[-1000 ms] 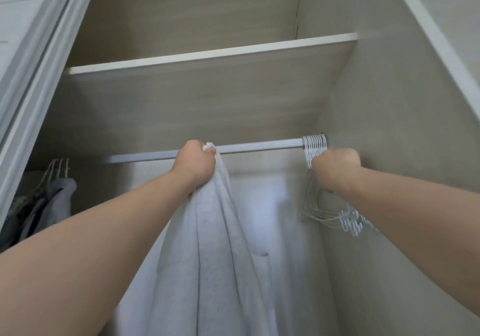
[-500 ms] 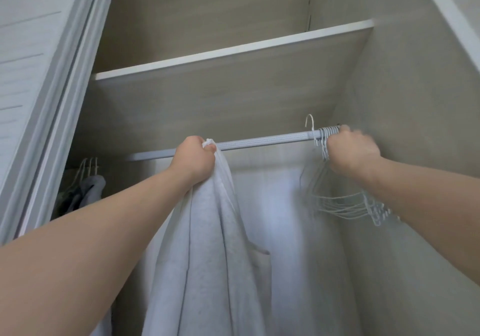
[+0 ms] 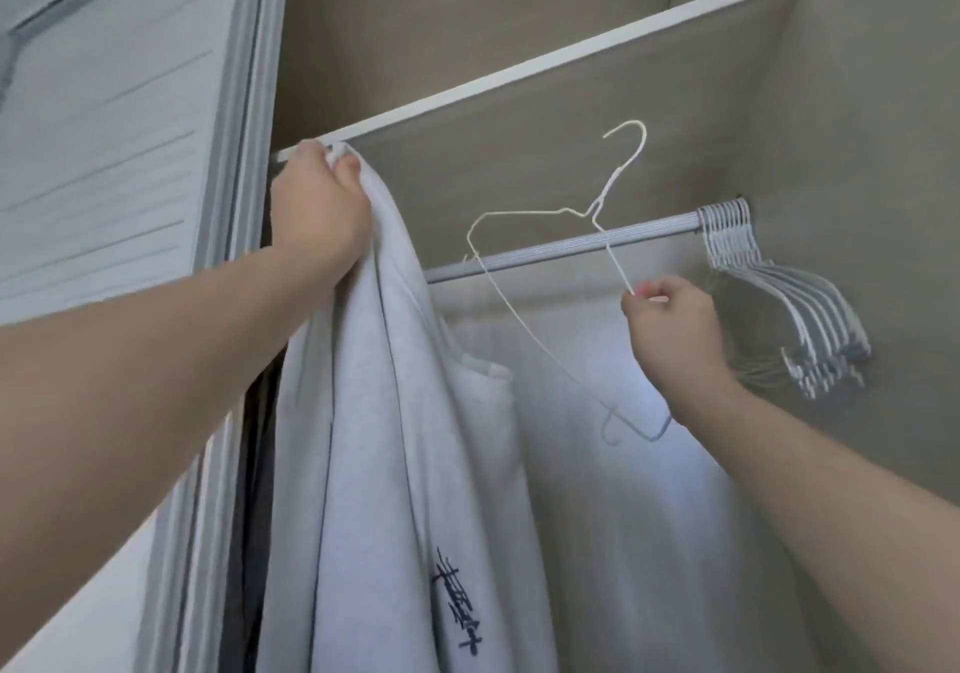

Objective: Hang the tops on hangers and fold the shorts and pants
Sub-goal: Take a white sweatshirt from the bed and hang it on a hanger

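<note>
White wire hanger (image 3: 609,189), lifted off the bunch of spare hangers (image 3: 779,308) at the right end of the rail (image 3: 561,246), is now free at frame centre, pinched by the right hand (image 3: 675,329). The left hand (image 3: 317,209) grips the pale grey top (image 3: 374,412) at upper left, so threading can likely begin.

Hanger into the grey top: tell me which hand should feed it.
Right, probably. The right hand pinches the loose white hanger, off the rail; the left hand grips the grey top, holding it up.
</note>
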`<state>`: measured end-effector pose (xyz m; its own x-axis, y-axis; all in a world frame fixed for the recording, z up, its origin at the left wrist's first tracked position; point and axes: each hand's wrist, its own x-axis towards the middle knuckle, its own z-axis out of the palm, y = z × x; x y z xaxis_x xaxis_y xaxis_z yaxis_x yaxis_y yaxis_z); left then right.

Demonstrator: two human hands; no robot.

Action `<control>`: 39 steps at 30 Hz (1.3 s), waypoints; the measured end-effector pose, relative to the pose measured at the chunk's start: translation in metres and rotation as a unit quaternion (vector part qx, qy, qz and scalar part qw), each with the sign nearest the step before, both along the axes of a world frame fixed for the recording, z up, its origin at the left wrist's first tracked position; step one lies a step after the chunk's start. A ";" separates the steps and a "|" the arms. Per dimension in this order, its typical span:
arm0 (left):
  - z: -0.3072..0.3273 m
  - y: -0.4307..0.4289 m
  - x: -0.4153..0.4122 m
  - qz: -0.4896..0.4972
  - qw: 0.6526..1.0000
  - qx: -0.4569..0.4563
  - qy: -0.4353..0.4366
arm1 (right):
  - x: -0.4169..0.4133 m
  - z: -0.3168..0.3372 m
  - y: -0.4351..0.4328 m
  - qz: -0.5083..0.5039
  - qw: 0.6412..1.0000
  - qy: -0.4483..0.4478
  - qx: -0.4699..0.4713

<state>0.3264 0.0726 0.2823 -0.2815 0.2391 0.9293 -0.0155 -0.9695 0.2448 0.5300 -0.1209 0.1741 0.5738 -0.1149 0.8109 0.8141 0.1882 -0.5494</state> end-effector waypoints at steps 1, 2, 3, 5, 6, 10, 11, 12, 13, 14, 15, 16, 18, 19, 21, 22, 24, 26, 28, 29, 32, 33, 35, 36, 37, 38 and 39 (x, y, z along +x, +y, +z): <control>0.005 -0.003 -0.016 0.024 1.000 0.005 -0.004 | -0.007 0.003 0.007 0.045 0.999 0.001 0.006; 0.010 -0.006 -0.032 0.048 0.999 0.008 -0.008 | -0.015 0.008 0.013 0.092 0.996 0.006 0.002; 0.016 -0.010 -0.048 0.069 0.997 0.010 -0.010 | -0.024 0.015 0.019 0.138 0.990 0.014 -0.009; 0.026 -0.021 -0.079 0.117 0.993 0.014 -0.009 | -0.044 0.031 0.029 0.234 0.971 0.022 -0.045; 0.030 -0.028 -0.095 0.143 0.990 0.016 -0.007 | -0.055 0.037 0.033 0.282 0.957 0.024 -0.070; 0.039 -0.059 -0.156 0.234 0.972 0.025 0.004 | -0.104 0.045 0.046 0.384 0.917 0.012 -0.102; 0.039 -0.070 -0.171 0.259 0.966 0.025 0.007 | -0.116 0.044 0.046 0.400 0.912 0.012 -0.086; 0.038 -0.081 -0.185 0.282 0.959 0.022 0.009 | -0.129 0.043 0.044 0.415 0.907 0.013 -0.068; 0.038 -0.093 -0.199 0.303 0.953 0.019 0.011 | -0.141 0.042 0.041 0.430 0.901 0.015 -0.049; 0.037 -0.107 -0.213 0.319 0.948 0.013 0.013 | -0.152 0.041 0.036 0.446 0.895 0.018 -0.027; 0.036 -0.123 -0.226 0.333 0.943 0.009 0.015 | -0.164 0.042 0.030 0.464 0.885 0.024 -0.005; 0.035 -0.139 -0.239 0.347 0.938 0.007 0.019 | -0.176 0.042 0.024 0.489 0.872 0.033 0.014; 0.030 -0.175 -0.267 0.394 0.919 0.010 0.028 | -0.203 0.043 0.009 0.556 0.829 0.052 0.030; 0.027 -0.194 -0.280 0.421 0.906 0.013 0.033 | -0.218 0.042 0.002 0.592 0.803 0.061 0.031; 0.020 -0.230 -0.307 0.468 0.882 0.018 0.047 | -0.246 0.037 -0.012 0.658 0.749 0.070 0.027; 0.015 -0.247 -0.320 0.490 0.870 0.019 0.056 | -0.259 0.032 -0.018 0.681 0.728 0.071 0.020; 0.003 -0.279 -0.349 0.526 0.847 0.008 0.073 | -0.287 0.017 -0.031 0.704 0.707 0.065 -0.006; -0.012 -0.306 -0.375 0.557 0.826 -0.019 0.087 | -0.315 0.001 -0.043 0.717 0.695 0.050 -0.033; -0.029 -0.328 -0.398 0.587 0.800 -0.059 0.111 | -0.342 -0.015 -0.059 0.736 0.675 0.038 -0.045; -0.037 -0.338 -0.409 0.598 0.788 -0.081 0.126 | -0.356 -0.022 -0.068 0.747 0.662 0.035 -0.048; -0.062 -0.366 -0.440 0.612 0.762 -0.145 0.153 | -0.395 -0.046 -0.096 0.786 0.614 0.026 -0.066; -0.070 -0.375 -0.449 0.615 0.755 -0.164 0.160 | -0.407 -0.056 -0.104 0.801 0.594 0.017 -0.070; -0.088 -0.392 -0.466 0.608 0.747 -0.210 0.167 | -0.430 -0.080 -0.119 0.812 0.577 -0.016 -0.087; -0.099 -0.402 -0.474 0.598 0.747 -0.240 0.165 | -0.441 -0.093 -0.126 0.805 0.583 -0.041 -0.102; -0.112 -0.412 -0.481 0.581 0.750 -0.272 0.159 | -0.453 -0.107 -0.133 0.797 0.588 -0.064 -0.120; -0.127 -0.422 -0.488 0.559 0.757 -0.304 0.150 | -0.463 -0.121 -0.140 0.796 0.584 -0.081 -0.138; -0.142 -0.434 -0.494 0.532 0.765 -0.335 0.140 | -0.474 -0.135 -0.147 0.803 0.569 -0.092 -0.152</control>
<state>-0.1678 -0.3612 0.1398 -0.4602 0.4620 0.7581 0.8392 -0.0523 0.5413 0.0557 -0.2680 0.0387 -0.3565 0.5995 0.7166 -0.2251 0.6892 -0.6887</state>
